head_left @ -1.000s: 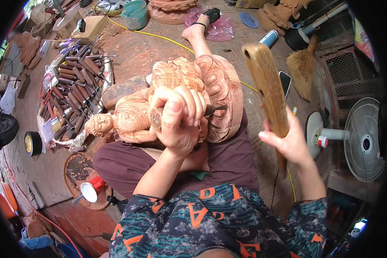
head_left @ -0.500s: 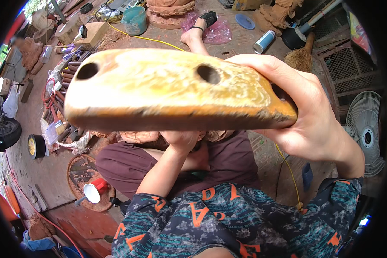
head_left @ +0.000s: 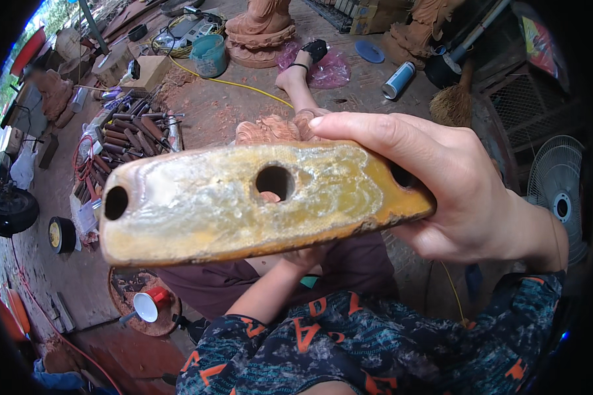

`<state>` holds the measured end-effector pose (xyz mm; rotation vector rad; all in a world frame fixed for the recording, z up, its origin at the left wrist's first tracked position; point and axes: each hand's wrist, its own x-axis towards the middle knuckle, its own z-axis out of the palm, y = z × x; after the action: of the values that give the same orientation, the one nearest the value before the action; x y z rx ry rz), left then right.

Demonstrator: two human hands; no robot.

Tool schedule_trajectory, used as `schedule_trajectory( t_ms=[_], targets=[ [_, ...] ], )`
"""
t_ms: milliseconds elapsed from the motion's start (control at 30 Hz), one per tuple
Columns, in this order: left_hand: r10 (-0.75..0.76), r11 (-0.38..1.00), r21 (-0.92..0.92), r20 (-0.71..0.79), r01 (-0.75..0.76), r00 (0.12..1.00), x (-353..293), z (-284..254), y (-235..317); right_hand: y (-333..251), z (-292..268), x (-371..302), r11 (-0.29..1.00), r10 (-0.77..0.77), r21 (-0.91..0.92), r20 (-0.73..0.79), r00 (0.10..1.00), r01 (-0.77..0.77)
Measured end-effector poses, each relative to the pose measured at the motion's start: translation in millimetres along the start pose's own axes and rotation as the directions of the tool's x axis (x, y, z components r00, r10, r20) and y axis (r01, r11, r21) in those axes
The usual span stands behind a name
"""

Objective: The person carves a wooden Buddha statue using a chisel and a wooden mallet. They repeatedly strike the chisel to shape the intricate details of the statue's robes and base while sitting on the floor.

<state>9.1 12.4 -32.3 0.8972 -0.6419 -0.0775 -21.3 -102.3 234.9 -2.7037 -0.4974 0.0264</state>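
Close in front of me, a thick yellow-brown block [head_left: 204, 197] with rounded corners spans the middle of the view. Several round holes pierce it, and its lower edge is dark and chipped. My right hand [head_left: 448, 178] is closed around the block's right end, thumb and fingers on opposite edges. Behind the block's top edge rises a carved reddish wood piece [head_left: 267, 130], mostly hidden. My left hand [head_left: 305, 258] is beneath the block, near my lap; the block covers its fingers, so what it holds cannot be seen.
Many dark-handled carving tools [head_left: 122, 138] lie to the left. A red and white mug [head_left: 150, 304] stands on a round, shaving-strewn board [head_left: 128, 280]. Farther off are a teal bucket [head_left: 208, 56], a wood statue [head_left: 260, 33], a spray can [head_left: 398, 80], a broom [head_left: 453, 102] and a fan [head_left: 560, 197].
The block in my right hand has moved lower and slightly left, its right end rising a little. The carved wood piece and more carving tools now show above it; my left hand is more covered.
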Motion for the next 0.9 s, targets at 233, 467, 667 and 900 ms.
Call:
schedule_trajectory(
  t_ms=[233,467,667,900],
  targets=[
    [-0.007,0.999,0.045,-0.039,0.009,0.999,17,-20,-2,-4,1,-1,0.987,-0.131,-0.108,-0.093,0.987,0.121],
    [0.037,0.989,0.146,-0.072,-0.026,0.997,22,-20,-5,-1,5,2,0.789,-0.244,-0.597,-0.082,0.966,0.148],
    [0.043,0.984,0.176,-0.065,-0.031,0.997,24,-15,-3,-1,4,-5,0.705,-0.206,-0.700,-0.052,0.977,0.111],
    [0.046,0.979,0.203,-0.051,-0.035,0.998,26,-11,-3,-4,3,-17,0.650,-0.131,-0.756,-0.010,0.991,0.078]
  ],
)
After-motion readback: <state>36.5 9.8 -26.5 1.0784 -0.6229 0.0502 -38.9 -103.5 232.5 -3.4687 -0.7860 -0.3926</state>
